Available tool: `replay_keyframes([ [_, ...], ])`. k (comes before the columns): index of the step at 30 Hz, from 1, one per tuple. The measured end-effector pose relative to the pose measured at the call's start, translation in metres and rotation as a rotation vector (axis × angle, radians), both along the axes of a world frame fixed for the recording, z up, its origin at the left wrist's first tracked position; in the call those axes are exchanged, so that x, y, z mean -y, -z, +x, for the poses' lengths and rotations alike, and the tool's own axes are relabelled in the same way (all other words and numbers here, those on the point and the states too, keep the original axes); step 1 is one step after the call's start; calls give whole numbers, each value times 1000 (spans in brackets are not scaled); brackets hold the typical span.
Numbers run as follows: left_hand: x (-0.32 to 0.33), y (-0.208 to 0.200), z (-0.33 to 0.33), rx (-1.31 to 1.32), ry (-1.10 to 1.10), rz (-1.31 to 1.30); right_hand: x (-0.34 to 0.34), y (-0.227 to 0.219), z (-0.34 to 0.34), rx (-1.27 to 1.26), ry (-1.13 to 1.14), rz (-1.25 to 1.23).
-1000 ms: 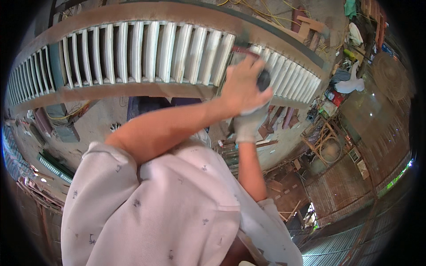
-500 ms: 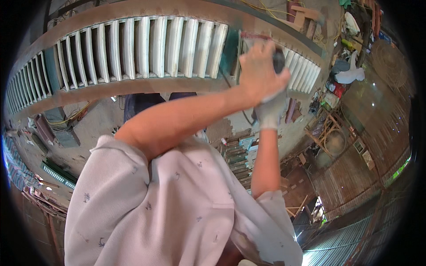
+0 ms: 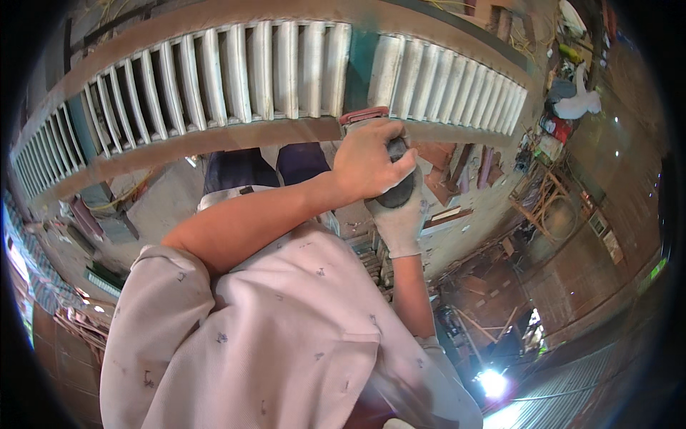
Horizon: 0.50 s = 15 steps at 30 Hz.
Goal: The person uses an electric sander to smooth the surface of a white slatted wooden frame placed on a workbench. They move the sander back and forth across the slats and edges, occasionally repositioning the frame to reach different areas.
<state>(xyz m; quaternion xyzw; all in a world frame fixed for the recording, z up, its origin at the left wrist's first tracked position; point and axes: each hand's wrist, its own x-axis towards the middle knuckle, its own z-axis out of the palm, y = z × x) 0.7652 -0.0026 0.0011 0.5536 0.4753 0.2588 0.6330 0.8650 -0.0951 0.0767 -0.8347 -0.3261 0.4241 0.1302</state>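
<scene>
A long louvered shutter [image 3: 250, 134] lies across the top of the view, with a bare brown wooden frame, pale slats and dark green crosspieces [image 3: 362, 61]. At its near rail is a handheld power sander [image 3: 397, 191], with a dark body and a reddish edge at the front. My bare left hand [image 3: 371, 157] is closed over its front part, thumb along the dark body. Behind it, my right hand [image 3: 401, 223], in a pale glove, wraps the rear of the sander; some of its fingers are hidden. The sander's underside cannot be seen.
Brown wood pieces [image 3: 446, 171] lie on the floor beyond my right hand. Cluttered items, a white cloth [image 3: 577, 105] among them, line the right side. A yellow cord [image 3: 128, 196] runs below the shutter at left. My legs [image 3: 239, 171] stand close to the near rail.
Both hands have drawn the sander toward me and a little left, from over the right-hand slats beside the green crosspiece to the near rail. My right forearm has moved back too.
</scene>
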Motion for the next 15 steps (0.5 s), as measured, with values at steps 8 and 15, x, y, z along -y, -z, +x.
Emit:
replay_keyframes([
  [8, 0, -33, 2, -54, 86, 144, 27, 12, -13, 62, 111, 241],
  [15, -37, -12, 3, -88, 11, 129, -27, 26, -12, 47, 79, 265],
])
